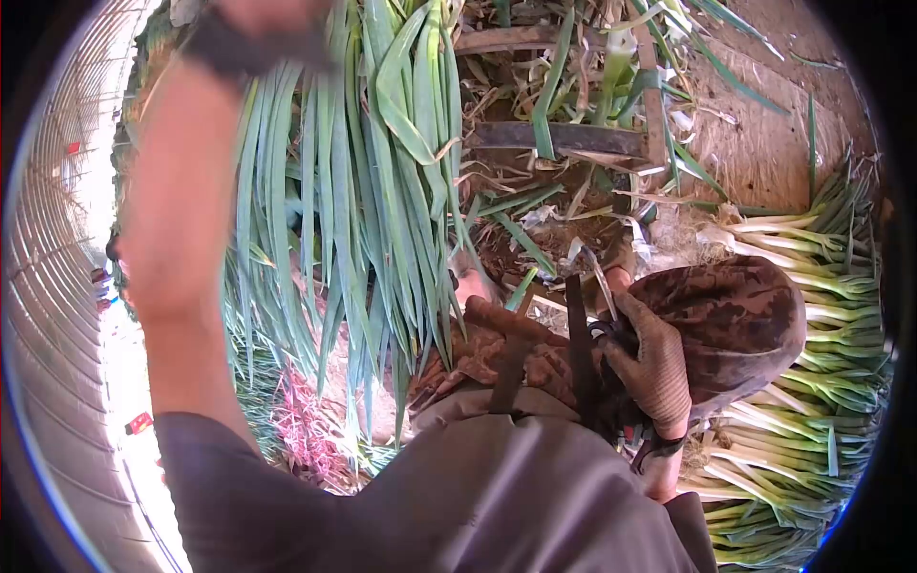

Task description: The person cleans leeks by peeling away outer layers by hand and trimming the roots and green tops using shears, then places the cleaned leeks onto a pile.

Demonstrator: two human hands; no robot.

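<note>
My grey shirt (pixel 506 497) lies nearest, below both hands, with my bare left arm stretching forward from it. My left hand (pixel 272 14) is blurred and cut off past a dark wristband (pixel 253 53); I cannot tell whether it grips anything. Just beside it, between my two hands, hangs a thick bunch (pixel 382 191) of long green onion leaves. My right hand (pixel 654 368), in a knit glove, curls around a tool (pixel 603 286) with a slim metal end pointing away from me. Right of that hand is my camouflage-clad knee (pixel 735 325), and past it lie rows of onions (pixel 812 382), white stalks inward. Beyond the right hand stands a frame (pixel 559 139) among leaf scraps; pink twine (pixel 310 420) lies beside my left elbow.
</note>
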